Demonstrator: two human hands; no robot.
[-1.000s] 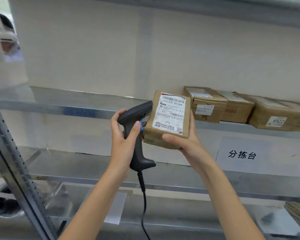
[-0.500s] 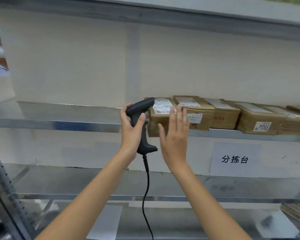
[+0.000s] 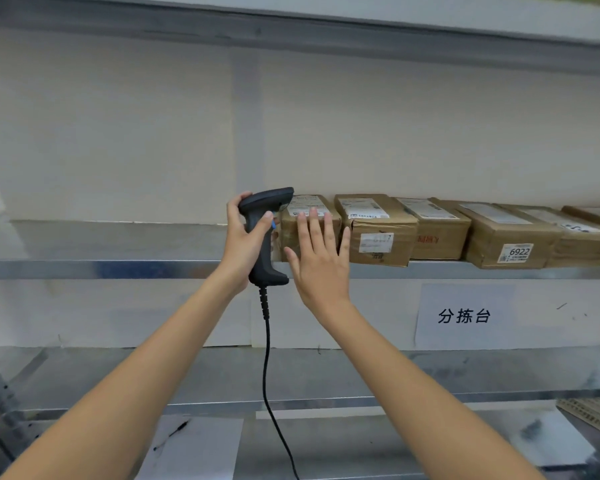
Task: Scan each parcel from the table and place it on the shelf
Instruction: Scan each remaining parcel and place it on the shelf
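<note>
Head view looks straight at a metal shelf point(image 3: 84, 270), and my two arms reach up to it. My left hand point(image 3: 245, 242) is wrapped round the grip of the black scanner point(image 3: 265, 233), fingers curled about the handle, its cable point(image 3: 267, 368) hanging down in front of the lower shelf level. My right hand point(image 3: 321, 261) is flat and spread, fingers straight, their tips against the front face of the parcel point(image 3: 309, 220); it holds nothing.

That parcel sits on the shelf at the left end of a row of brown boxes point(image 3: 440, 230), just beside the next one, its white label facing up. I judge it scanned and set down, with only a last nudge needed to square it with its neighbours.

By the look of it, this is a small taped carton: stiff enough to keep its shape, probably light, and not slippery, since cardboard gives skin some bite. Tape bands could be slicker than bare board. I cannot tell what is inside, so I would not drop or crush it. To push it, a flat palm low on the front face spreads the load and avoids tipping it back. To lift one like it, I would take it across the short sides, thumb on one and fingers on the other, leaving the label uncovered for the scanner.
</note>
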